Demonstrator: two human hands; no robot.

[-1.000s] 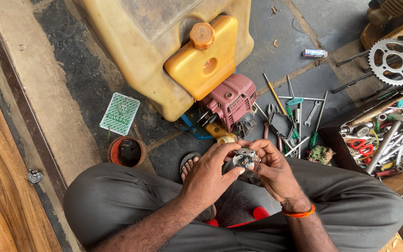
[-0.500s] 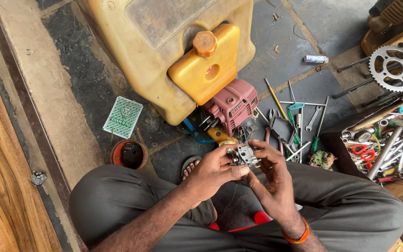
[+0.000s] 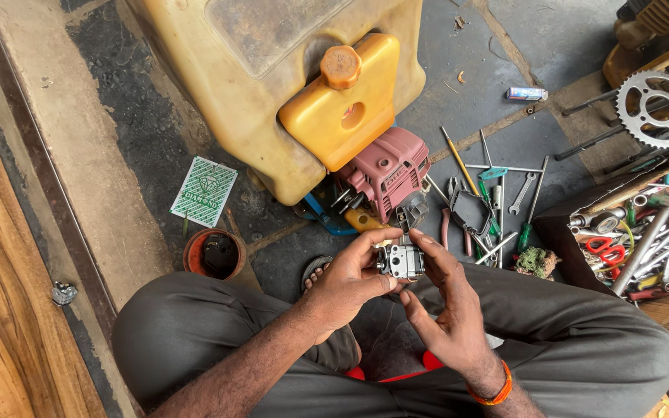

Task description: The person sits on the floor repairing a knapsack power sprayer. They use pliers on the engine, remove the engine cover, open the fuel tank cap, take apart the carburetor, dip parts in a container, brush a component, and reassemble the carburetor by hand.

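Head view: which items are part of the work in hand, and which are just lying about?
In hand:
- small metal carburettor-like part, held by left hand and right hand
- maroon engine on the yellow tank, directly ahead

Lying about:
- sprocket
- tool box
- loose wrenches
- green packet
- orange cup

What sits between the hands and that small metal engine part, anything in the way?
Nothing visible. Both the left hand and the right hand already hold the small metal engine part directly, fingers on either side, above the person's lap and in front of the maroon engine.
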